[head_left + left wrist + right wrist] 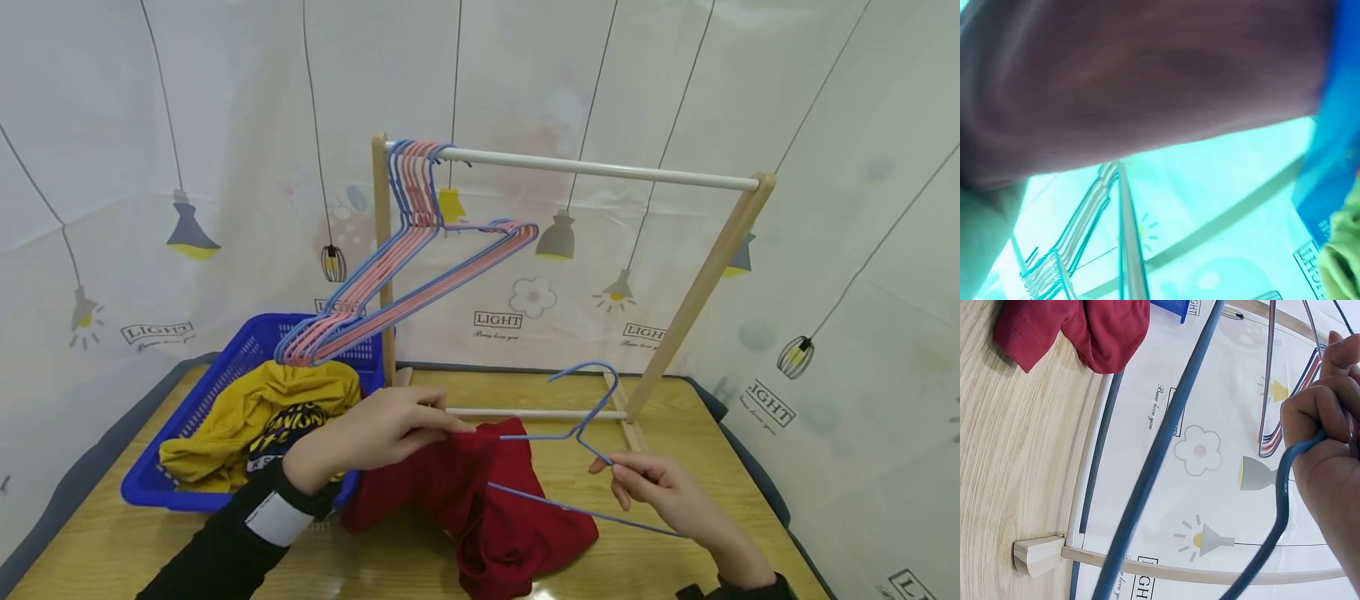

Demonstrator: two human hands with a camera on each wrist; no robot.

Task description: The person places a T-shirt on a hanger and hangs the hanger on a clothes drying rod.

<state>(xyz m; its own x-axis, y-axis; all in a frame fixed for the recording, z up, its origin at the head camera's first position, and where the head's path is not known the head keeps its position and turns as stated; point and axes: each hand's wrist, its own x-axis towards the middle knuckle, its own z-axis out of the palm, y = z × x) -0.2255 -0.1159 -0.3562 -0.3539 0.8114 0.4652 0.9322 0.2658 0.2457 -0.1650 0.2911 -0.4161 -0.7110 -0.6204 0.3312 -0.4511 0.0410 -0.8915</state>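
A dark red garment (495, 500) lies bunched on the wooden table (675, 550). My left hand (390, 429) pinches its upper edge near the collar. My right hand (660, 487) grips a thin blue wire hanger (581, 429) by its shoulder; one end of the hanger goes into the red cloth. In the right wrist view my fingers (1316, 419) curl round the blue hanger wire (1160, 447), and the red garment (1085, 328) shows at the top. The left wrist view is blurred, mostly filled by something dark red-brown up close.
A small wooden clothes rack (705, 275) with a white rail (600, 169) stands at the back, holding several pink and blue hangers (405, 267) at its left end. A blue basket (225, 392) with a yellow printed garment (262, 417) sits at the left. A printed white curtain surrounds the table.
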